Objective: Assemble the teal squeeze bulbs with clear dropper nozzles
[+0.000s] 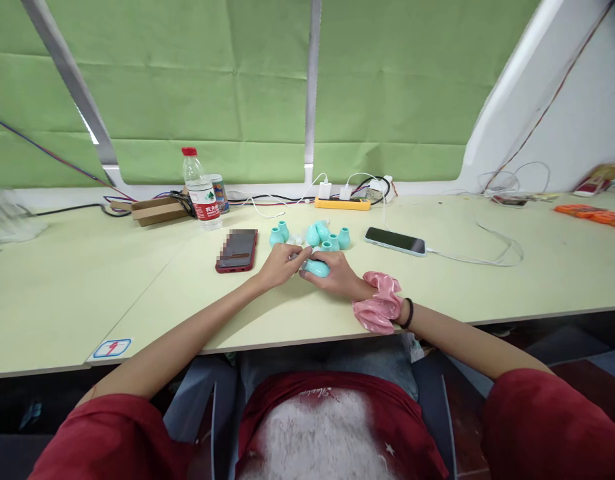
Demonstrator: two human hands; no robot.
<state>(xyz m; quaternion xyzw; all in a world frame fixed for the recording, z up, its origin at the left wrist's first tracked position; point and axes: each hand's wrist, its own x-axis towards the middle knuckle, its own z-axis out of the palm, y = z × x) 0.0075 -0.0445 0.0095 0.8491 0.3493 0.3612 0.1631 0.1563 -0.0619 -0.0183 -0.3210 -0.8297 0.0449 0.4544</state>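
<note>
My right hand (337, 275) rests on the pale green table (137, 280) with its fingers wrapped round a small turquoise bottle-shaped piece (317, 268) lying on its side. My left hand (282, 265) meets it from the left, fingertips pinched together at the piece's end on something small I cannot make out. Just beyond the hands stand several more turquoise pieces (312, 235) in a loose cluster. A pink scrunchie (380, 307) and a black band sit on my right wrist.
A red phone (237, 251) lies left of the cluster. A dark phone (395, 241) on a white cable lies to the right. Behind stand a water bottle (200, 190), a can, a cardboard piece, a yellow power strip (343, 203) with chargers. Orange packets lie far right.
</note>
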